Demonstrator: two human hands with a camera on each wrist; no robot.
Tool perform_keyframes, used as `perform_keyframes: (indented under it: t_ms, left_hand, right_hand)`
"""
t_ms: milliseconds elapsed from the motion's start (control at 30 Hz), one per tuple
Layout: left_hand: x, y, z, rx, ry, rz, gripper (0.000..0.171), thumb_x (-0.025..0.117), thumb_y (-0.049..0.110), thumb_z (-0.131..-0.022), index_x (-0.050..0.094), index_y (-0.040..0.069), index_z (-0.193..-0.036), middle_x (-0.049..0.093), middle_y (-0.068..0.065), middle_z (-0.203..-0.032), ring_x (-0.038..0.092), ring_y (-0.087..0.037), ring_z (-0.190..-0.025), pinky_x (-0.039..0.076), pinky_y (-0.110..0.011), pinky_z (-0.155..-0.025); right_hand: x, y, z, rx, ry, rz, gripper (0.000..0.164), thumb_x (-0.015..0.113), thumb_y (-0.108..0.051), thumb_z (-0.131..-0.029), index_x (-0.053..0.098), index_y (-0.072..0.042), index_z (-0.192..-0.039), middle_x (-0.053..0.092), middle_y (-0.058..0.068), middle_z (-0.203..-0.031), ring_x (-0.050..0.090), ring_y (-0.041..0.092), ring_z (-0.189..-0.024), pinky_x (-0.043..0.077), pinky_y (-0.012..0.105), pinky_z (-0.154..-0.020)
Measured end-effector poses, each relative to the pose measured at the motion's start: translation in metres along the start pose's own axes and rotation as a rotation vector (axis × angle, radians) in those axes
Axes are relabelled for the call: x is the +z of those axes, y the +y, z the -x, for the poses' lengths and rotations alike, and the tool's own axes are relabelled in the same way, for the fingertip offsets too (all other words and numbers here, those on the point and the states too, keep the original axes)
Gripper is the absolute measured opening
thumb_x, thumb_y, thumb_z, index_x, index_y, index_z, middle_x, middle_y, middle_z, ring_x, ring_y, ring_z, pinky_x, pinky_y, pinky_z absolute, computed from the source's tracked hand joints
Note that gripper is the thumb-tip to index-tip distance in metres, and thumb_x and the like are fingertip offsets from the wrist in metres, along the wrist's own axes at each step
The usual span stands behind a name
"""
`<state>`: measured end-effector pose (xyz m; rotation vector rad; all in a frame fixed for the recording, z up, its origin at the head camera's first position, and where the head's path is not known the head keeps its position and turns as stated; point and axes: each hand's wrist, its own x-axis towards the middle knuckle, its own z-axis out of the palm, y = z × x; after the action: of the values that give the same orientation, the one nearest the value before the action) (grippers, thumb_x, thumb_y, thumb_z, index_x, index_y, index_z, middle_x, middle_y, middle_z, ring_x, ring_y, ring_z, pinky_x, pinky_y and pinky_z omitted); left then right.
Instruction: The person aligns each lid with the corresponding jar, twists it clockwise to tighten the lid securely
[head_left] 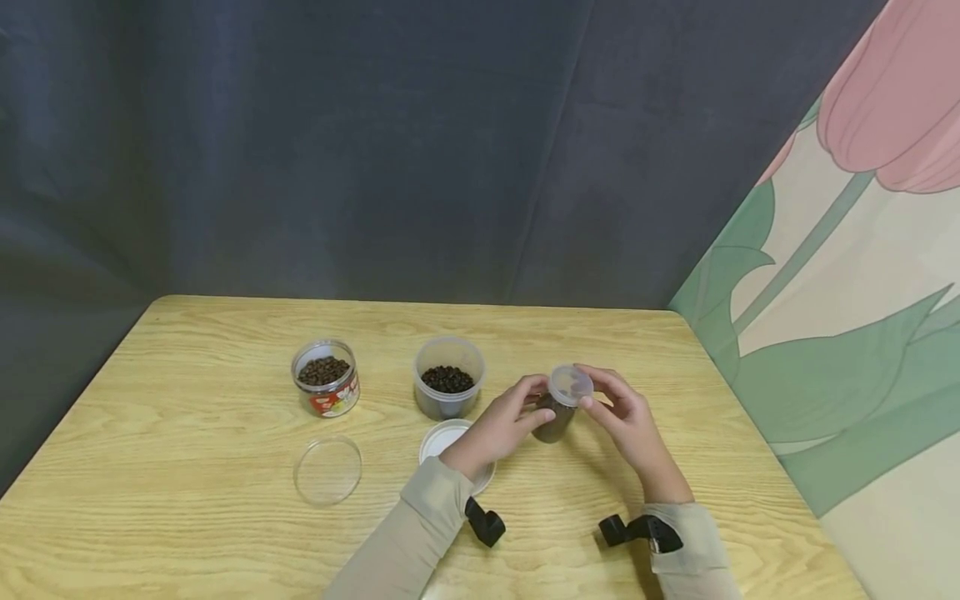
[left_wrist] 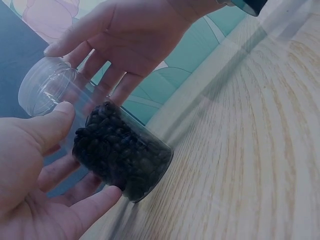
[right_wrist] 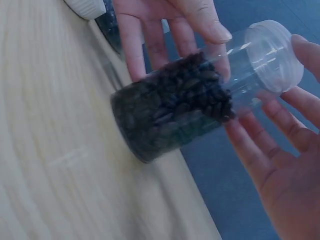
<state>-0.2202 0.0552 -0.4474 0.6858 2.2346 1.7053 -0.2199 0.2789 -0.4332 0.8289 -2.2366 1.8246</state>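
Note:
A clear plastic jar (left_wrist: pixel 120 150), partly filled with dark beans, is at the right of the table in the head view, capped by a translucent lid (head_left: pixel 570 384). My left hand (head_left: pixel 504 422) grips the jar's side, its thumb near the upper part. On the other side, my right hand (head_left: pixel 626 419) holds the lid's rim between thumb and fingers. In the right wrist view the beans (right_wrist: pixel 172 97) fill the lower part of the jar, below a bean-free stretch under the lid. Whether the jar's base touches the table cannot be told.
Left of my hands stands an uncovered translucent tub (head_left: pixel 448 407) with dark beans. A white lid (head_left: pixel 442 437) lies before it, partly under my left forearm. Farther left are an uncovered jar (head_left: pixel 335 401) of brown beans and a clear round lid (head_left: pixel 327 472) on the wooden table (head_left: pixel 187 500).

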Motion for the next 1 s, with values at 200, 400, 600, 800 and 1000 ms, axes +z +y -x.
perform_keyframes:
  t_ms: [200, 400, 600, 800, 1000]
  left_hand:
    - [-0.0004, -0.0014, 0.0003, 0.011, 0.0, -0.017, 0.054, 0.052, 0.029, -0.108, 0.033, 0.014, -0.156, 0.045, -0.007, -0.154, 0.044, -0.027, -0.141, 0.04, -0.041, -0.116]
    - [0.0003, -0.0005, 0.0008, 0.002, 0.001, 0.001, 0.053, 0.052, 0.028, -0.108, 0.034, 0.015, -0.156, 0.046, -0.006, -0.154, 0.043, -0.025, -0.142, 0.039, -0.041, -0.117]
    - [0.001, 0.0001, 0.0004, 0.017, 0.006, 0.001, 0.053, 0.052, 0.026, -0.108, 0.034, 0.012, -0.155, 0.047, -0.007, -0.153, 0.044, -0.024, -0.141, 0.038, -0.039, -0.118]
    - [0.0002, -0.0027, -0.0002, 0.036, 0.005, -0.016, 0.054, 0.052, 0.026, -0.108, 0.033, 0.012, -0.156, 0.046, -0.008, -0.154, 0.044, -0.024, -0.141, 0.037, -0.038, -0.118]
    - [-0.0003, -0.0035, -0.0012, 0.049, -0.006, -0.017, 0.054, 0.052, 0.027, -0.108, 0.032, 0.013, -0.156, 0.045, -0.007, -0.154, 0.043, -0.022, -0.142, 0.037, -0.037, -0.118]
  right_hand:
    - [-0.0011, -0.001, -0.0002, 0.015, -0.001, 0.025, 0.039, 0.056, 0.011, -0.098, 0.053, 0.01, -0.137, 0.06, 0.002, -0.131, 0.058, 0.013, -0.116, 0.056, 0.021, -0.091]
    - [0.0023, -0.0014, 0.0004, 0.038, 0.029, 0.065, 0.045, 0.064, 0.013, -0.093, 0.053, 0.01, -0.136, 0.061, -0.003, -0.13, 0.058, 0.011, -0.114, 0.056, 0.02, -0.093]
    - [0.0036, -0.0021, -0.0003, 0.055, 0.036, 0.094, 0.044, 0.064, 0.01, -0.094, 0.054, 0.007, -0.137, 0.061, -0.005, -0.129, 0.059, 0.01, -0.113, 0.056, 0.02, -0.09]
    - [0.0023, -0.0001, -0.0019, 0.015, 0.005, 0.091, 0.045, 0.059, 0.011, -0.096, 0.052, 0.008, -0.14, 0.059, -0.002, -0.131, 0.058, 0.012, -0.116, 0.055, 0.021, -0.092]
    - [0.0007, 0.0005, -0.0016, 0.003, -0.009, 0.073, 0.045, 0.056, 0.011, -0.098, 0.05, 0.008, -0.142, 0.057, -0.002, -0.133, 0.057, 0.013, -0.117, 0.054, 0.02, -0.093]
